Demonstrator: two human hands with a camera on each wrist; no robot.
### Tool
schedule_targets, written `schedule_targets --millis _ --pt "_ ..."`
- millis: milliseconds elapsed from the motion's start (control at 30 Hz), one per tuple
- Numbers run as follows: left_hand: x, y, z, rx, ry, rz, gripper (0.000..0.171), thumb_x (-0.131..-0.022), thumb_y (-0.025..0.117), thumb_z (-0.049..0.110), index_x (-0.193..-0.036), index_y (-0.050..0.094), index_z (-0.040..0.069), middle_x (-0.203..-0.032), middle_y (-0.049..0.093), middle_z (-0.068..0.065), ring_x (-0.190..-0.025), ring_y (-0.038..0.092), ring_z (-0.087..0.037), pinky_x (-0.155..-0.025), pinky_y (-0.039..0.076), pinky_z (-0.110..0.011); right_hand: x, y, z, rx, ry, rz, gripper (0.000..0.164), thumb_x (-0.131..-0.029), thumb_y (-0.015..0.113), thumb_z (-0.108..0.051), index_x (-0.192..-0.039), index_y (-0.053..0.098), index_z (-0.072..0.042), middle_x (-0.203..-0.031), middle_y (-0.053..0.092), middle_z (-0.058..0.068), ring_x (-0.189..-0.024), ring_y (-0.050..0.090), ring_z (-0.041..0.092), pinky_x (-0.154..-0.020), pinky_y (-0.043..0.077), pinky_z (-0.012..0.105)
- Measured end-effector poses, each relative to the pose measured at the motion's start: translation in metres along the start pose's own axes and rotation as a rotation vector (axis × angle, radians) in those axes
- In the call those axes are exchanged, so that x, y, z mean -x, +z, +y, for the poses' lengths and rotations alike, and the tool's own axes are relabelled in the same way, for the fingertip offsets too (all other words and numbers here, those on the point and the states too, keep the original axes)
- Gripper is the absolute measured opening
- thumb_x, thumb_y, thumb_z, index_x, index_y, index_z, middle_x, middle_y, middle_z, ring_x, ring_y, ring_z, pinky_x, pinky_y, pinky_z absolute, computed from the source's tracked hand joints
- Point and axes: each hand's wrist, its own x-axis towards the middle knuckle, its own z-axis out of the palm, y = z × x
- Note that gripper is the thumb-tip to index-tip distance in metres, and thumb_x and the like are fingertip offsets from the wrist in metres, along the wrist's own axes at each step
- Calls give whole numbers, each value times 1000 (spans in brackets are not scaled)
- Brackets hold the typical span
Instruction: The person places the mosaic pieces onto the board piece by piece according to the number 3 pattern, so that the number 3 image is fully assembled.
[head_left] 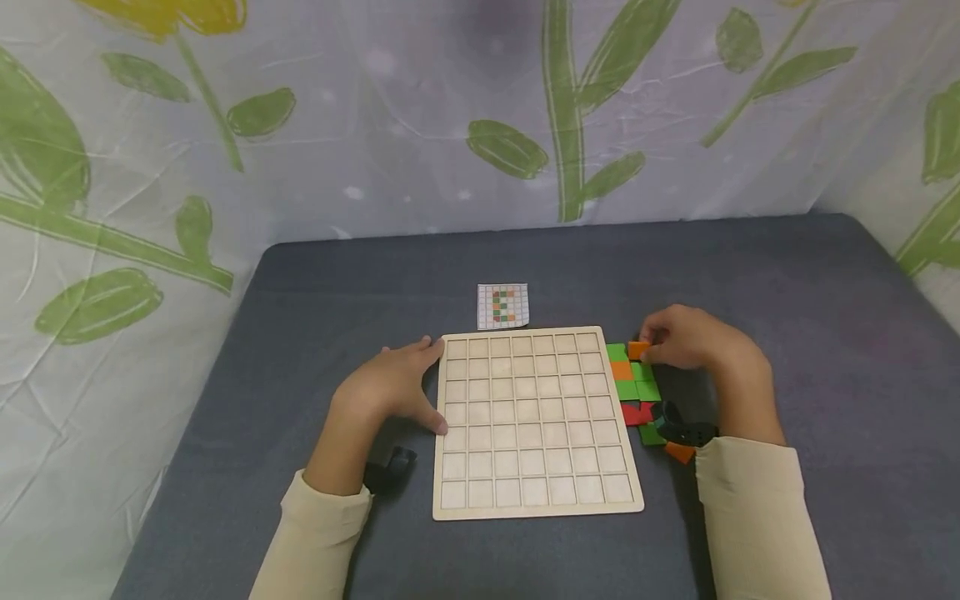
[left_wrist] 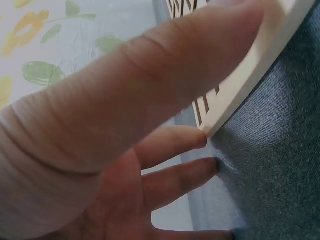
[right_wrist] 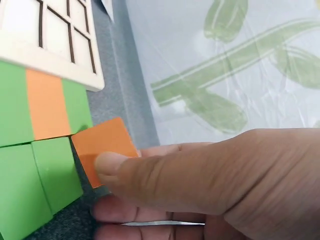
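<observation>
A wooden grid board [head_left: 525, 421] with bare square cells lies flat on the table. My left hand [head_left: 390, 387] touches its left edge, thumb and fingers spread; in the left wrist view the thumb [left_wrist: 165, 65] lies against the rim. Past the board's right side, my right hand [head_left: 686, 337] pinches an orange square tile [right_wrist: 102, 145] between thumb and fingers. The tile is tilted beside green tiles [right_wrist: 57, 172] and another orange tile [right_wrist: 47, 105].
A small card [head_left: 502, 306] printed with a coloured grid pattern lies behind the board. Red tiles [head_left: 633, 414] and one more orange tile [head_left: 680, 452] lie near the right wrist, partly hidden by its camera [head_left: 678, 427]. A patterned curtain [head_left: 375, 125] hangs behind the dark table [head_left: 315, 283].
</observation>
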Motion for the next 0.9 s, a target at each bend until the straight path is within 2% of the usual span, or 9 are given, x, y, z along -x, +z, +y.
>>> schedule_targets --millis 133,300,400,633,900 --pt "1 -1 2 0 0 -4 118 -69 94 37 -161 24 11 -164 19 -16 -144 17 -54 -114 19 -63 3 -4 -2 21 -3 22 11 -96 64 -13 -93 71 -6 -87 61 6 -76 50 24 -63 41 37" --pt "2 0 3 -2 -25 20 122 -66 95 36 -161 23 12 -165 17 -15 -143 14 -57 -111 23 -66 7 -7 -6 -5 -35 40 18 -101 59 -15 -102 73 -3 -94 67 7 -82 56 26 -70 47 42" --pt "3 2 2 6 -23 33 121 -66 96 34 -161 23 12 -165 17 -14 -142 12 -59 -110 25 -67 8 -6 -10 -20 -78 70 17 -100 61 -16 -102 75 -5 -96 70 5 -82 58 23 -71 48 41" --pt "3 8 0 44 -11 43 122 -66 96 32 -161 22 14 -165 15 -14 -142 9 -59 -109 25 -68 3 3 -26 -25 -243 154 9 -96 67 -9 -98 75 -9 -91 71 1 -77 60 18 -69 50 38" --pt "2 9 -1 46 5 42 122 -67 95 33 -161 21 13 -165 15 -15 -141 8 -61 -108 25 -70 -8 19 -42 -69 -312 155 6 -95 67 -5 -98 72 -7 -90 69 2 -79 61 17 -72 51 38"
